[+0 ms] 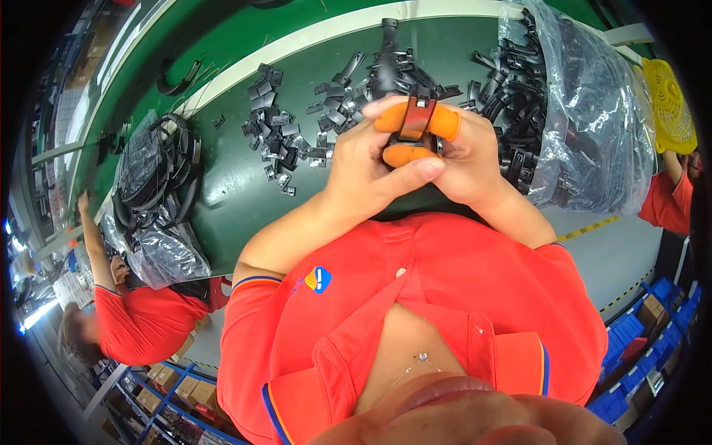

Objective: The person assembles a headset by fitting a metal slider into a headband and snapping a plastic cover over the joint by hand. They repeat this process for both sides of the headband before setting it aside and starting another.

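Observation:
In front of my chest, both hands close together on a black curved plastic part, held over the table's near edge. My left hand grips it from the left, its bare thumb crossing below. From the other side my right hand wraps round it with bent fingers. Orange finger covers sit on some fingertips pressed against the part. The fingers hide much of its lower end. Just beyond the hands lies a heap of black curved pieces. Small black flat clips are scattered to the left of it.
A clear plastic bag with black parts lies at the right of the green table. Black headbands on plastic wrap lie at the left. A co-worker in red is left; another red sleeve shows right, near a yellow basket.

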The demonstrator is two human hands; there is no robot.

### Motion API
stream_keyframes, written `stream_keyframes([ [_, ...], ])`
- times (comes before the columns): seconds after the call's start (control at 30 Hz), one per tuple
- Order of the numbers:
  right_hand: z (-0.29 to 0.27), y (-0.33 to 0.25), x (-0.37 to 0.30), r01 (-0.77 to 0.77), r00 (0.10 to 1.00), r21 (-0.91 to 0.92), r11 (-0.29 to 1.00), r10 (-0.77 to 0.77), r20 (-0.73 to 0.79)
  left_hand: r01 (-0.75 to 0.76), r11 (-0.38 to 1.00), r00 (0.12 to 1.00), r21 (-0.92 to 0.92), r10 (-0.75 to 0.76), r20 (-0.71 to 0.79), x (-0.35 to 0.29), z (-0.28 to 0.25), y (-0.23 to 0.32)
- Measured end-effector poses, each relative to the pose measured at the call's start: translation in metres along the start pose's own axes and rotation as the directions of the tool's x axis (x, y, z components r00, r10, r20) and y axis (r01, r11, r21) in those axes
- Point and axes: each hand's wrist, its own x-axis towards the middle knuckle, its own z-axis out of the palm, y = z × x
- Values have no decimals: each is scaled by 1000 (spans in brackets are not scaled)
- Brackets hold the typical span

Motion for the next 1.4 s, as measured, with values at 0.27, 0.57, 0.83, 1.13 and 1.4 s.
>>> stream_keyframes([
  [0.27,-11,6,2,-19,995,89,996,10,104,-134,991,991,-13,134,20,5,1,-10],
  [0.57,6,20,-13,165,983,-94,982,-172,-70,24,999,993,36,-28,113,7,0,7],
  [0.83,23,10,0,-116,975,568,815,203,-93,4,992,995,129,-17,101,19,-14,13],
  [1.13,7,32,6,-127,991,804,581,115,73,-72,997,943,39,55,328,17,-40,22],
  [1.4,7,32,13,-105,989,796,596,-17,144,-61,995,927,84,25,374,17,-46,16],
])
